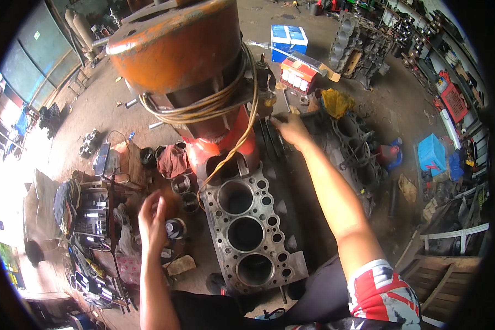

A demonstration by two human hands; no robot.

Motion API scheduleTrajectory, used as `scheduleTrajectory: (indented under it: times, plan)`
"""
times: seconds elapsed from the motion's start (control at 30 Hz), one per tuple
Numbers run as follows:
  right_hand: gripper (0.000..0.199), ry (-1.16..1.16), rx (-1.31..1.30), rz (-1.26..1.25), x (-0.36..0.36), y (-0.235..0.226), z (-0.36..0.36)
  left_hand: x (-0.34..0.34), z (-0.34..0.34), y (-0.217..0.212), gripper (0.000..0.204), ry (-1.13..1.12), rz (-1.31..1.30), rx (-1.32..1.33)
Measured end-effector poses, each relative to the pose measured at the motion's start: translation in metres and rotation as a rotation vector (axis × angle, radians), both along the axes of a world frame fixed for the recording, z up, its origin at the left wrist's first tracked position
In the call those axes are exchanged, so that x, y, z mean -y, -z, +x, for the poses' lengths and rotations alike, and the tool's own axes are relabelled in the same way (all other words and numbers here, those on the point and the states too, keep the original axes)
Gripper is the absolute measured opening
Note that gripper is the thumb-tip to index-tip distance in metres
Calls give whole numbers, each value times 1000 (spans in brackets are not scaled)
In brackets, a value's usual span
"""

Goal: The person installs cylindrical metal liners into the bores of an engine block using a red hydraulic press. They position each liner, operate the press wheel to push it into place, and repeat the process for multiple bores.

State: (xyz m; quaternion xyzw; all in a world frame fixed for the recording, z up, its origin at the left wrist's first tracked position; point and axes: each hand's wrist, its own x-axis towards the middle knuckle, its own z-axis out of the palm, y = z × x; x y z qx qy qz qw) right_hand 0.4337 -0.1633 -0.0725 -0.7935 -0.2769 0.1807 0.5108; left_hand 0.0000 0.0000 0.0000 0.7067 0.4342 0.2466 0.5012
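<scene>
Lying between both forearms (333,195), engine block (265,230) has its long axis approx. near–far, orange machine (176,66) at its far end. R hand (290,131) is at machine's right side; L hand (153,220), the nearer, left of block, fingers extended; can't tell if either grips anything.

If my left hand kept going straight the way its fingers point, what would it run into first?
Probably the reddish cloth, just ahead of the left hand in the picture. Depth is unclear and the hand is blurred, so it might pass above the cloth instead.
</scene>
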Motion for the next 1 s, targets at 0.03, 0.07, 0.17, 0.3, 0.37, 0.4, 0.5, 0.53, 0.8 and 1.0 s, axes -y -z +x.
scheduleTrajectory:
  times: [0.03, 0.07, 0.17, 0.3, 0.37, 0.4, 0.5, 0.53, 0.8, 1.0]
  plan:
    - [38, -21, -22, 74, 1, -11, -9, -4, 11, 5, 44, 10, -36, 76]
    - [37, -58, -33, 177, 0, -22, -17, -11, 25, 9, 46, -14, -91, 105]
    - [37, -114, -135, 335, -11, -44, -54, -38, 80, 26, 54, 50, -2, 228]
    - [41, -95, -215, 404, -25, -49, -85, -65, 137, 56, 62, 12, -192, 338]
    - [40, -82, -215, 425, -30, -46, -88, -71, 159, 71, 61, -78, -270, 460]
    - [40, -50, -208, 388, -30, -43, -87, -79, 164, 74, 63, -89, -217, 399]
    - [41, -108, -361, 445, -39, -36, -74, -83, 167, 84, 67, -41, -179, 381]
    - [39, -95, -396, 471, -42, -34, -71, -85, 169, 84, 68, -17, -182, 394]
    - [36, -18, -425, 488, -59, -13, -67, -99, 188, 83, 75, 43, -186, 480]
    - [52, -134, -351, 480, -62, -19, -79, -88, 182, 93, 72, -68, -336, 547]
